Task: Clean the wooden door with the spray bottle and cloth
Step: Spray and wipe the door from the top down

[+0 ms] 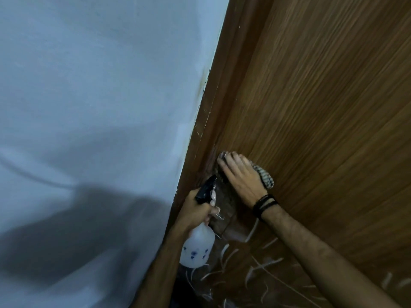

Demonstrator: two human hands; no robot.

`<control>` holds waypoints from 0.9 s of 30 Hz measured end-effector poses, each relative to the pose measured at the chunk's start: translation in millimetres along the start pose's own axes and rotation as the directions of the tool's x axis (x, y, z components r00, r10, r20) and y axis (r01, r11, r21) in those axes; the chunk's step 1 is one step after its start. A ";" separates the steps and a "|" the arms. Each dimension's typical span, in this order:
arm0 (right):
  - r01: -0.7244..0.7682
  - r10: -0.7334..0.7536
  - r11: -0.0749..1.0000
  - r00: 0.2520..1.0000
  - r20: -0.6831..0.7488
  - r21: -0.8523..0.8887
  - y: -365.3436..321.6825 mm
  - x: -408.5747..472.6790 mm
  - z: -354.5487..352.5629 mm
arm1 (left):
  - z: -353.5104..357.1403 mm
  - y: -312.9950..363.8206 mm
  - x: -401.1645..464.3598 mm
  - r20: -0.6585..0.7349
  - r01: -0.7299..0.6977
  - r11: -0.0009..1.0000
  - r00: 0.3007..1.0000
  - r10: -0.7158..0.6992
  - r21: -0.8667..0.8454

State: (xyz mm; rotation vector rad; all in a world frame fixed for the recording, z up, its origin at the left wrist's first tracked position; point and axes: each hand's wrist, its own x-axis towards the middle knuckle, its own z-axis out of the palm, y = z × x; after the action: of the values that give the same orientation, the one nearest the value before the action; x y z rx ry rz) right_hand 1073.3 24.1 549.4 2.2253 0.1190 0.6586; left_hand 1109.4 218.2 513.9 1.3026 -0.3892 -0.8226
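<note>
The wooden door [322,107] fills the right side of the view, with its frame [222,103] meeting a pale wall [89,85] on the left. A checked cloth [264,176] is pressed flat against the door near the frame edge by the right hand [240,176], whose fingers lie spread and fairly straight over it; black bands [265,204] are worn at that wrist. Just beside and below it, the spray bottle [198,243] is gripped round its neck by the left hand [195,210], the black nozzle [205,187] aimed up toward the cloth and a darker, wet-looking patch [224,210].

White scribbled marks [262,263] are seen lower on the door, seemingly not yet wiped.

Several risks can be judged. With the nozzle so close to the right hand, the spray could be caught by the fingers or the wall instead of the wood. Liquid may run down into the frame joint if too much is applied. The cloth, held only by flat pressure, could slip or bunch during a hard stroke, and the lower marks could be smeared rather than lifted.
</note>
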 end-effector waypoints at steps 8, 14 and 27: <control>-0.226 0.241 0.968 0.956 -0.169 0.105 1.1 37.3 5.4 | -3.0 -7.1 0.7 -0.017 0.043 0.999 0.999 -0.043 0.001; 0.093 -0.101 0.990 0.992 0.078 0.105 -49.1 -7.3 21.8 | -8.0 -4.6 -0.6 -0.061 0.062 0.997 0.996 -0.059 0.039; -0.276 0.310 0.943 0.932 -0.189 0.184 -17.1 36.9 14.2 | -7.2 -11.2 1.8 -0.025 0.050 0.999 0.998 -0.049 0.021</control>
State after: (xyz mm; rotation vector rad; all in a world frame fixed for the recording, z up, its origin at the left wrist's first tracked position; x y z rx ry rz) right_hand 1114.2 36.9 544.7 2.3367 -0.0594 1.0896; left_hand 1111.9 221.4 501.1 1.3457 -0.3481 -0.8451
